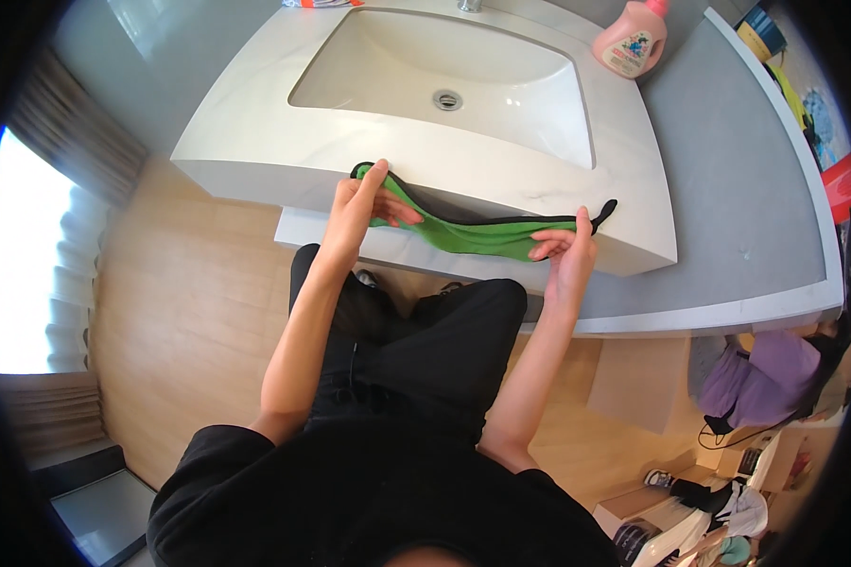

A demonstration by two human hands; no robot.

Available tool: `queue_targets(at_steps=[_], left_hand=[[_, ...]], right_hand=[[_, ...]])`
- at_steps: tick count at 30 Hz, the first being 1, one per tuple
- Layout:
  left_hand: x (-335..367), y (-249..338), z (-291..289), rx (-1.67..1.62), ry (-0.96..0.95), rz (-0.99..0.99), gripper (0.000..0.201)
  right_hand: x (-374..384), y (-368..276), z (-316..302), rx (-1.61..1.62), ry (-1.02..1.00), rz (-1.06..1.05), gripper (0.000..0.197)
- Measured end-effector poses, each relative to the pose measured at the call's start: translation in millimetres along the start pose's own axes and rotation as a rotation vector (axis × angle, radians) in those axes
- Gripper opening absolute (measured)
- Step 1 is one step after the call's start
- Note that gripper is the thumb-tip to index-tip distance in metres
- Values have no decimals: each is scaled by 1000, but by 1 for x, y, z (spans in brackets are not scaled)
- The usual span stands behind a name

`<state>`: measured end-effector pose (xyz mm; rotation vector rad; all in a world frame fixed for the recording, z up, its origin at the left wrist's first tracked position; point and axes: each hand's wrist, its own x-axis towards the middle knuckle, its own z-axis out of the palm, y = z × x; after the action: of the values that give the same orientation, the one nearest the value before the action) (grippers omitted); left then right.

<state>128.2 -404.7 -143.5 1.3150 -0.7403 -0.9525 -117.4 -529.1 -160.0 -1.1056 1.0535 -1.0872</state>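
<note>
A green cloth (468, 236) with a black edge is stretched between my two hands, sagging a little in the middle. My left hand (364, 203) pinches its left end between thumb and fingers, close to the front edge of the white counter. At the other end my right hand (569, 248) grips the cloth, and a black-edged corner sticks out past the thumb. The cloth hangs before the counter's front face, its upper border near the counter edge. Beyond it lies the white sink basin (511, 111) with a metal drain.
A pink bottle (631, 40) stands at the counter's back right, and a folded item (317, 3) lies at the back left. Right of the counter is a grey panel (728, 189) with a pale rim. Other people, one in purple (766, 378), are at the lower right.
</note>
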Motion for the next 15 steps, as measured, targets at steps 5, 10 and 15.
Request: queue_targets(at_steps=[5, 10, 15], left_hand=[[1, -14, -9, -80, 9, 19, 56], [1, -28, -22, -229, -65, 122, 45], [0, -31, -31, -142, -124, 212, 44]], right_hand=[[1, 7, -2, 93, -37, -13, 72], [-2, 13, -3, 187, -74, -74, 74], [-1, 13, 1, 136, -31, -77, 72]])
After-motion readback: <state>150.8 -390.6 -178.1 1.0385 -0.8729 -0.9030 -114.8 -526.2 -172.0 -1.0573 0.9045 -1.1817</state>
